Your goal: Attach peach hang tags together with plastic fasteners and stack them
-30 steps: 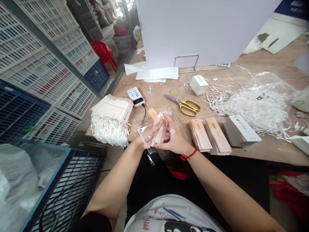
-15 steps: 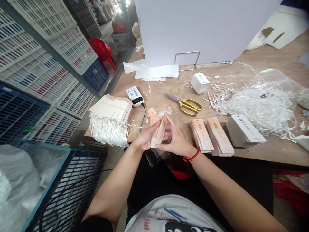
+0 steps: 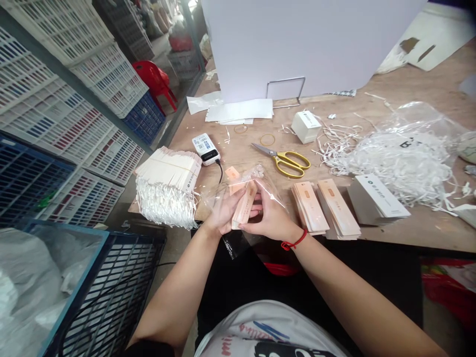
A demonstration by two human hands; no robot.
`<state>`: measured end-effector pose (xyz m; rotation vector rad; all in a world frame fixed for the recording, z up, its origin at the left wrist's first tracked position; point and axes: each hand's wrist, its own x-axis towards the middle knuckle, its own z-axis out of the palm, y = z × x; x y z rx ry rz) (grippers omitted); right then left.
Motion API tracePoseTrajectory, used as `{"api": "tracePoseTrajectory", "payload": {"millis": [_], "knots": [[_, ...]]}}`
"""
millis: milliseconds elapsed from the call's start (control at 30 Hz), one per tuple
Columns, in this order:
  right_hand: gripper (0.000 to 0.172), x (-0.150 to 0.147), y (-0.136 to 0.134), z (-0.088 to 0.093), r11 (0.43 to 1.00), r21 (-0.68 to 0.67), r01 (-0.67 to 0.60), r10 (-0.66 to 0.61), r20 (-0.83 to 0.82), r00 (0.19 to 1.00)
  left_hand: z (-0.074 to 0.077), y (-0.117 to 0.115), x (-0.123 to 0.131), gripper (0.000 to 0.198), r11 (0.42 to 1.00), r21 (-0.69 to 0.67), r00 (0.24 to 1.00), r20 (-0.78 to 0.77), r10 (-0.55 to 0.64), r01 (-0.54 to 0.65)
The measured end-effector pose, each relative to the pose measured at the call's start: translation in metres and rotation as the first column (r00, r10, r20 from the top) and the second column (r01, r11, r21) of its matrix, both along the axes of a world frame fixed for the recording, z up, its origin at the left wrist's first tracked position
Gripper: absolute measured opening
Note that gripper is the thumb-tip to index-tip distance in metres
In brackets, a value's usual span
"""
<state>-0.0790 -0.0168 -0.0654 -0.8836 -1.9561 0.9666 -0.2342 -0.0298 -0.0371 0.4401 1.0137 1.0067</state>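
Between my hands is a small stack of peach hang tags (image 3: 243,210), tilted, its lower end towards me. My left hand (image 3: 223,210) is closed around the tags' left side; my right hand (image 3: 271,213), below a red string bracelet, grips their right side. A clear plastic bag (image 3: 275,191) lies around and over my fingers, and its dark lower part hangs past the table edge. Another peach tag (image 3: 233,174) sticks up behind my left fingers. Two piles of peach tags (image 3: 310,208) lie to the right of my right hand. How many tags I hold is hidden.
Yellow-handled scissors (image 3: 292,163) lie beyond my hands. On the left are a banded bundle of strung tags (image 3: 169,168) and a white device (image 3: 206,148) with a cable. White tag stacks (image 3: 379,198) and a heap of white strings (image 3: 401,163) are right. A blue crate (image 3: 111,277) stands lower left.
The tags in my hands have turned slightly, so their printed face shows more. The clear bag has spread higher over my fingers. My hands stay in nearly the same place.
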Motion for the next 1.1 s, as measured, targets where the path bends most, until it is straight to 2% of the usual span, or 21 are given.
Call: {"api": "tracePoseTrajectory", "payload": {"millis": [267, 567, 767, 900, 1100], "knots": [[0.116, -0.0007, -0.0002, -0.0031, 0.999, 0.047, 0.009, -0.010, 0.008, 1.000, 0.0002, 0.0015, 0.0020, 0.031, 0.998, -0.045, 0.999, -0.019, 0.051, -0.052], [0.107, -0.0027, -0.0014, -0.0012, 0.989, 0.138, 0.046, -0.047, 0.006, 0.999, -0.0046, 0.0006, 0.0013, 0.027, 0.998, 0.024, 0.998, -0.033, 0.054, -0.054], [0.109, -0.0004, -0.0008, -0.0016, 0.995, 0.092, 0.049, -0.051, 0.016, 0.999, 0.0019, 0.0000, 0.0061, 0.026, 0.991, -0.003, 0.991, -0.033, 0.132, -0.133], [0.114, -0.0009, -0.0021, -0.0011, 0.993, 0.099, 0.057, -0.059, 0.025, 0.998, 0.0005, -0.0010, 0.0054, 0.029, 0.994, 0.029, 0.994, -0.014, 0.109, -0.108], [0.110, -0.0042, -0.0038, -0.0022, 0.997, 0.051, 0.061, -0.062, 0.013, 0.998, -0.0035, -0.0025, 0.0021, 0.032, 0.996, 0.065, 0.997, -0.036, 0.070, -0.068]]}}
